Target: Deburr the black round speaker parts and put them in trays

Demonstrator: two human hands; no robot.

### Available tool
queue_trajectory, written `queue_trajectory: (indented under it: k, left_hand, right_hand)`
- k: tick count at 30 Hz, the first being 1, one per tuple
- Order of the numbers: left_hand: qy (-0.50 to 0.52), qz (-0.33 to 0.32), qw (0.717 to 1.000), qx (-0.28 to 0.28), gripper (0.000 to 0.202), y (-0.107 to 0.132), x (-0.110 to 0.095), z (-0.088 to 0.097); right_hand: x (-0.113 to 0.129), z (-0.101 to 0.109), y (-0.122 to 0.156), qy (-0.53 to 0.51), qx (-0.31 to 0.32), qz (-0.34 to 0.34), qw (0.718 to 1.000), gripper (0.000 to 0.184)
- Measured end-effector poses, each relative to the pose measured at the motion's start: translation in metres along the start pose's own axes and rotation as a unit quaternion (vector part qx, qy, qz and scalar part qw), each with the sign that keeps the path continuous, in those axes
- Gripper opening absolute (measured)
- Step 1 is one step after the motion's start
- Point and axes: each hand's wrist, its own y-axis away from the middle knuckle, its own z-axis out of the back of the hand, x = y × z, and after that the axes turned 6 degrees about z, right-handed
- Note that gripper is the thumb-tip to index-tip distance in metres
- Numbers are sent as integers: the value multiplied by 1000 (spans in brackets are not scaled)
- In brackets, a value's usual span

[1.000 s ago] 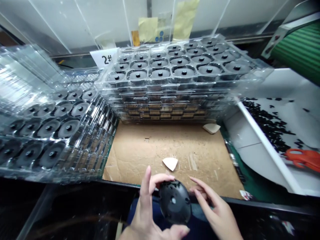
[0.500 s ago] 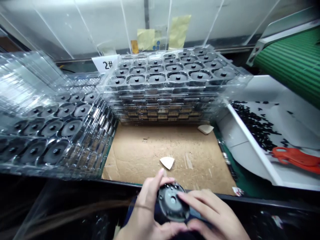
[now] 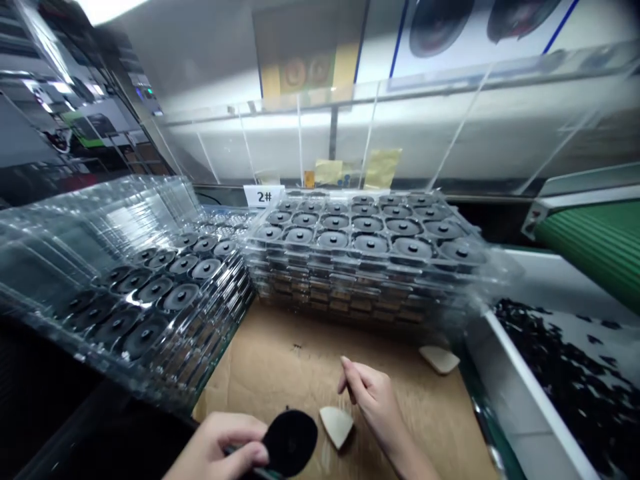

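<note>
My left hand [image 3: 227, 447] pinches a round black plastic part [image 3: 295, 443] by its left edge, low over the front of the cardboard. The part's flat dark face is turned toward me. My right hand [image 3: 373, 393] is closed over the cardboard [image 3: 280, 360], thumb and fingers pressed together. Whether something small is between those fingers I cannot make out. Between the two hands lies a cream wedge-shaped piece [image 3: 337, 425]. A similar wedge [image 3: 440, 359] rests farther right on the cardboard.
Stacked clear trays [image 3: 350, 267] of round dark parts stand at the back, with more trays [image 3: 200, 320] on the left. To the right is a white bin [image 3: 520, 393] holding small black pieces [image 3: 560, 360]. A green conveyor belt [image 3: 595, 233] runs above it.
My right hand has let go of the round part and moved forward over the cardboard. My left hand has shifted left, with the part now turned over. The view has tilted up.
</note>
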Motion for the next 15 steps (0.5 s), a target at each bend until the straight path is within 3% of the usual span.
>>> queue_trajectory:
  k: [4, 8, 11, 15]
  left_hand:
    - [-84, -45, 992, -89, 18, -11, -39, 40]
    - [-164, -84, 968, -170, 18, -50, -92, 75]
    - [-261, -123, 925, -248, 28, -102, -144, 97]
    - [-316, -174, 886, -290, 29, -195, -209, 116]
  right_hand:
    - [-44, -4, -36, -11, -4, 10, 1000, 37]
    - [-67, -16, -34, -47, -41, -4, 998, 42]
    - [-69, -17, -30, -54, -71, -3, 996, 54]
    - [-67, -17, -34, -30, -114, 13, 993, 62]
